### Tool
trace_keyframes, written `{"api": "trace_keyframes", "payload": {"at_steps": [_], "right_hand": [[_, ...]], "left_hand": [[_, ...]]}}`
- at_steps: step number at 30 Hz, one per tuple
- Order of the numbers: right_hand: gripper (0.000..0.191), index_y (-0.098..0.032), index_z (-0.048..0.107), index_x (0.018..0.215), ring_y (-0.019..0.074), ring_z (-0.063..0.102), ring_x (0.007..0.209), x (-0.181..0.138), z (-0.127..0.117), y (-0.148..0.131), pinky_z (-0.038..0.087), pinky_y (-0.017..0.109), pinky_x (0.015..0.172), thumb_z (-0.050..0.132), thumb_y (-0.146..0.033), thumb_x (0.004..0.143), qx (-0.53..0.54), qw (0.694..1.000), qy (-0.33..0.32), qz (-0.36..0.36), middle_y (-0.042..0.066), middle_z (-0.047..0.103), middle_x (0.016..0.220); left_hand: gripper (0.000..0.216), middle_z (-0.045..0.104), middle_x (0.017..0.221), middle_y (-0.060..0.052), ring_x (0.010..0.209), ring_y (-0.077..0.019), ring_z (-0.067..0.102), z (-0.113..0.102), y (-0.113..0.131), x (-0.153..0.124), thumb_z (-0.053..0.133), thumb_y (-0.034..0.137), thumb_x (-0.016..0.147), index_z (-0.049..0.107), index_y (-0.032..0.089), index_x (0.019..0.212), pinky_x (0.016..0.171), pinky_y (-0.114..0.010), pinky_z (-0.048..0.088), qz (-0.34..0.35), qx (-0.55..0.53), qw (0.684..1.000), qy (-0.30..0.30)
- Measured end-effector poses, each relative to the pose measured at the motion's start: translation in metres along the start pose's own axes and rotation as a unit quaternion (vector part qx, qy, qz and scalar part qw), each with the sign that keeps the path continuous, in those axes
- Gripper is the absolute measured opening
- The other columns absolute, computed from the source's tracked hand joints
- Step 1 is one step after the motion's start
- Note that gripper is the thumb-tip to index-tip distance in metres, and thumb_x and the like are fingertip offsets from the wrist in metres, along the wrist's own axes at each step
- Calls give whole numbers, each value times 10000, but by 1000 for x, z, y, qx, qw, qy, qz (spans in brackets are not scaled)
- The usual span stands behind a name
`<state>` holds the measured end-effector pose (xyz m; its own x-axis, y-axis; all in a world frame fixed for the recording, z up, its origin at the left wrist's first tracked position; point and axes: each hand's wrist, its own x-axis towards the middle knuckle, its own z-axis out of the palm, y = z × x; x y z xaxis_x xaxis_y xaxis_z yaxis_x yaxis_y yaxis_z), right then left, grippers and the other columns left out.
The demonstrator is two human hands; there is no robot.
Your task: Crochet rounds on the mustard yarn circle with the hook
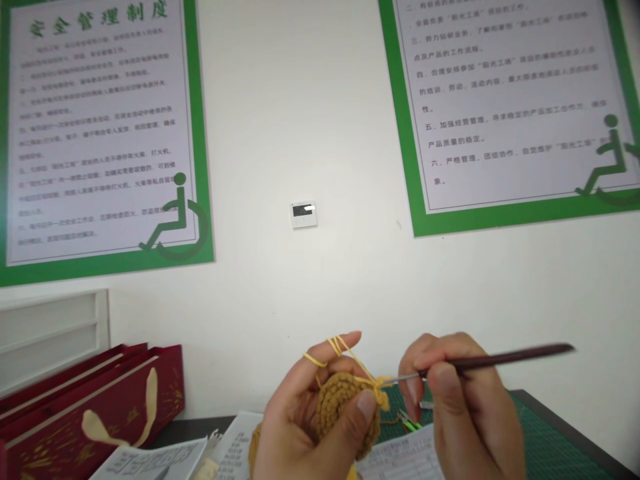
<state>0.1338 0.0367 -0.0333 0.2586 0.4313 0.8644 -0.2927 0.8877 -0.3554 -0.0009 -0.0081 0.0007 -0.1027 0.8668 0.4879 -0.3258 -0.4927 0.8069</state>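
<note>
My left hand [313,407] pinches a round piece of brown crochet [336,408] between thumb and fingers. Yellow yarn [336,345] is wound round its raised index finger and runs down to a few yellow stitches [381,393] at the edge of the piece. A crochet hook [493,359] with a dark handle and a thin metal shaft lies in my right hand [467,400], gripped between thumb and fingers. The tip of the hook is in or against the yellow stitches; which one, I cannot tell.
Dark red gift bags [145,393] with a cream ribbon handle stand at the left. Printed papers [405,453] and a green cutting mat [550,433] lie on the table beneath my hands. Behind is a white wall [300,133] with green-framed posters [203,133] and a small white device [303,217].
</note>
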Motion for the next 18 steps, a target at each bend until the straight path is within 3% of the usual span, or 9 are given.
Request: {"api": "trace_keyframes", "payload": {"at_steps": [2,5,8,12,16,18], "right_hand": [[275,-225,616,868,82,482,470,6,3,-2,366,185,438,523,-391,1066,98,987,-3,124,-39,547,643],[379,-206,543,766,63,405,459,11,9,-2,305,169,427,591,-483,1020,184,943,-31,276,-53,513,643],[406,-206,518,755,69,408,504,9,15,-1,318,174,469,701,-513,947,210,923,-51,318,-54,529,662],[297,-230,532,816,76,468,545,3,19,5,371,178,521,714,-412,964,218,944,-51,243,-51,592,730],[80,-269,615,941,115,572,674,-4,14,16,472,215,610,631,-273,1019,129,986,-83,60,-28,612,803],[75,-280,643,1005,141,603,734,-5,12,19,496,248,641,624,-208,1010,46,993,-99,-39,-16,618,822]], "left_hand": [[382,740,755,-20,629,-113,625,-4,1,2,984,294,657,859,239,1014,573,-198,485,-27,-12,999,-22],[368,746,760,-25,667,-128,662,-7,1,5,989,295,652,870,229,993,630,-215,527,-51,-27,997,-43],[343,767,768,-37,728,-180,728,-7,0,5,977,282,675,871,244,998,663,-250,555,-49,-41,996,-56],[337,770,806,-38,757,-193,746,-5,0,4,968,255,687,870,254,1009,701,-268,570,-40,-63,997,-30],[361,743,766,-24,707,-147,690,-3,1,5,995,293,638,874,250,976,686,-240,544,-68,-110,991,-20],[368,730,747,-16,694,-133,667,-4,1,5,1008,293,611,874,250,951,671,-229,525,-91,-126,988,-17]]}}
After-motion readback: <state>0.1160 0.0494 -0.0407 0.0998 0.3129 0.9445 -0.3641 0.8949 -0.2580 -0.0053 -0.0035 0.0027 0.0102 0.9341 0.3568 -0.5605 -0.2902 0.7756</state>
